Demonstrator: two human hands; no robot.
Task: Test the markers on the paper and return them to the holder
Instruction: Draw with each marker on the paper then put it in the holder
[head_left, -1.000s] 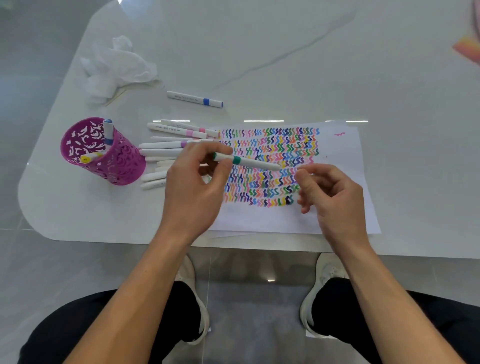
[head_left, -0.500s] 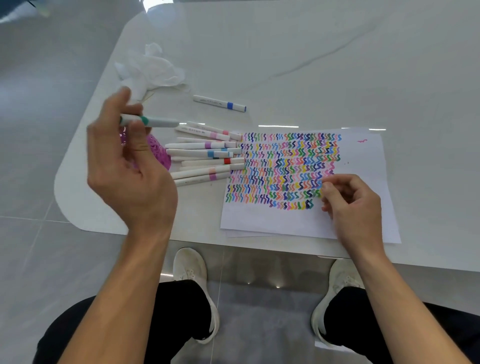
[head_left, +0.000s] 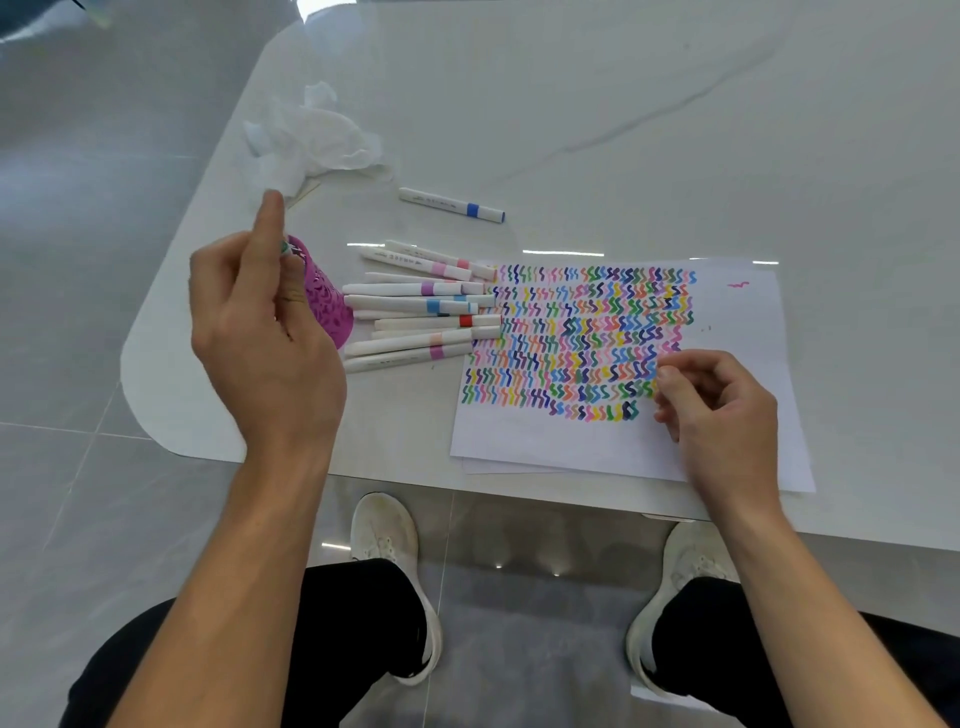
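Purple holder (head_left: 324, 306) stands behind the left grip (head_left: 260, 338), which pinches a green marker (head_left: 284, 247); the right grip (head_left: 719, 410) rests loosely curled, empty, on the paper (head_left: 737, 312).

About twelve markers (head_left: 405, 289), one holder (head_left: 327, 306), one tissue (head_left: 317, 140), one paper stack (head_left: 737, 322).

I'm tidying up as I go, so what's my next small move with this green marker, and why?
Probably lower it and let go into the purple holder: your left hand pinches the green marker right at the holder's rim.
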